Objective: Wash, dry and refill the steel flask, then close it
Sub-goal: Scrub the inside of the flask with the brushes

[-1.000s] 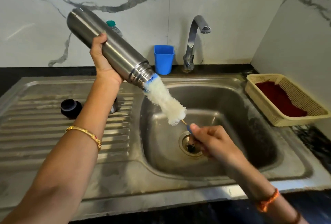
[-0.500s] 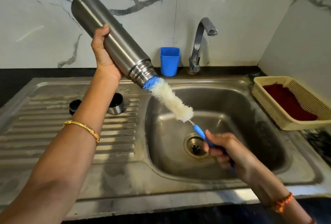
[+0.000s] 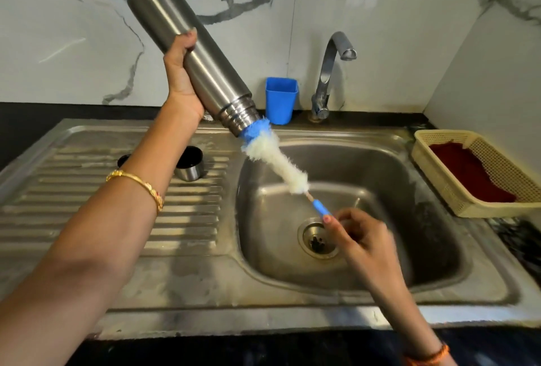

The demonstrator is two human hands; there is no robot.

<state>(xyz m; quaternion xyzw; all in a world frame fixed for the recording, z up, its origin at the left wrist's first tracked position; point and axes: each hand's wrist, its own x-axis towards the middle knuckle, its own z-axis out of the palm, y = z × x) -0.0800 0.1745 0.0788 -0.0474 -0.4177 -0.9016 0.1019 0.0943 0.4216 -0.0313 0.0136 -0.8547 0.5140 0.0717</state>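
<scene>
- The left hand (image 3: 183, 79) gripped the steel flask (image 3: 187, 52) around its middle, thumb curled over the near side, and held it up above the draining board (image 3: 87, 190).
- The flask was tilted, closed base up toward the marble wall, threaded mouth pointing down and right over the edge of the sink basin (image 3: 409, 190).
- A bottle brush (image 3: 275, 158) stuck out of the mouth: blue bristles sat right at the opening, white bristles ran down below them, and a thin wire led to a blue handle.
- The right hand (image 3: 357, 237) pinched that handle over the basin, just above the drain (image 3: 317, 241); the hand was blurred, so how many fingers closed on the handle was hard to tell.
- A steel cup (image 3: 189, 165), dark inside, stood upright on the draining board, partly behind the left forearm.
- A dark round piece, possibly the flask's stopper, showed just left of that forearm, mostly hidden.
- A blue tumbler (image 3: 281, 101) stood on the ledge behind the sink, beside the tap (image 3: 329, 73).
- A cream plastic basket (image 3: 468, 207) with a dark red cloth (image 3: 465, 172) in it sat on the counter at the right.
</scene>
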